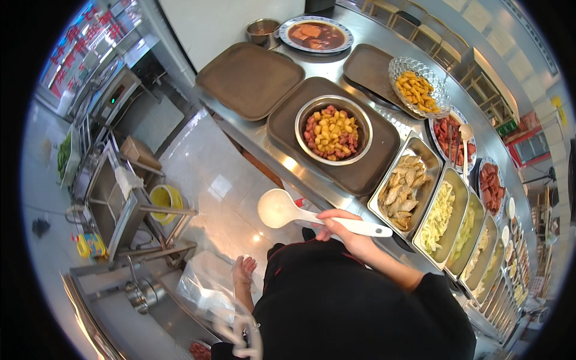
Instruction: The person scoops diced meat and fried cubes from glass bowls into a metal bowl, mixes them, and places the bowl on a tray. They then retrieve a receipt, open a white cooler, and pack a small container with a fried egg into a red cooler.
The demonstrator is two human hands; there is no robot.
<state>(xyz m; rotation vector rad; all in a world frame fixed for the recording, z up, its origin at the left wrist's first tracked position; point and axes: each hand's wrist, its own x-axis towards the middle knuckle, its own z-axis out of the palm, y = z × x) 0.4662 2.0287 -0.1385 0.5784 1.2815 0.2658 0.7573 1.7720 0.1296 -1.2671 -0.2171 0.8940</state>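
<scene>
My right hand (341,227) is closed around the handle of a white ladle (276,209). The ladle's round bowl points left, over the floor beside the steel counter. Lower and farther left, my left hand (244,269) hangs near a clear plastic bag (204,285). Its fingers look curled; whatever is in them is too small to make out. On the counter beyond the ladle, a steel bowl (303,144) of diced yellow and reddish pieces stands on a brown tray (372,174).
Steel pans of food, such as a pan of grey-brown pieces (403,192) and one of shredded cabbage (438,219), line the right. An empty brown tray (249,78) lies at the far left of the counter. A steel sink (108,207) and yellow bucket (166,203) stand left.
</scene>
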